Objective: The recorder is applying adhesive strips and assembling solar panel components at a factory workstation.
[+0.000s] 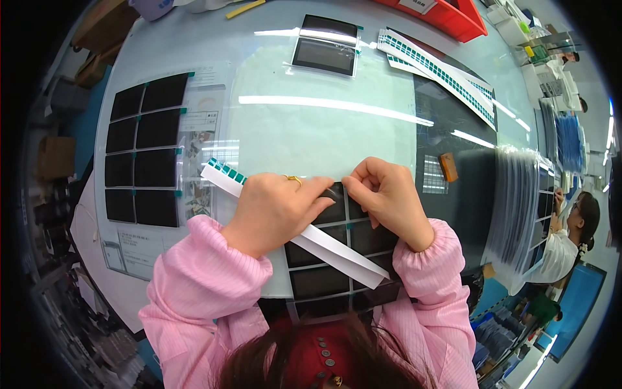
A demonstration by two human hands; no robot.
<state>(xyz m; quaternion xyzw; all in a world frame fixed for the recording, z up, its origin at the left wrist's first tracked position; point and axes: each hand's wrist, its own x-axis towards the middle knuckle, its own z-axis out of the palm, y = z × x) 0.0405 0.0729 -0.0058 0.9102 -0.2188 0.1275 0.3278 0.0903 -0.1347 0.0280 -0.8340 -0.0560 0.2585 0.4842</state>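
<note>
A clear tray-like sheet of black rectangular panels point(319, 281) lies right in front of me, partly over the table's near edge. My left hand point(275, 211) is closed, with a white strip of green stickers point(223, 171) running slantwise through it and across the panels. Its thumb and index finger come together at the sheet's far edge. Beside them my right hand point(387, 198) pinches at the same edge; what sits between its fingertips is too small to make out. Small green tabs point(350, 226) show between the panels.
To the left lies another sheet of black panels point(159, 129) with green tabs. Two framed panels point(326, 55) lie at the far middle. Sticker strips point(440, 71) and a red bin point(447, 16) are far right, an orange block point(448, 167) nearer. Stacked clear sheets point(515, 207) stand right; a person point(564, 253) works beyond.
</note>
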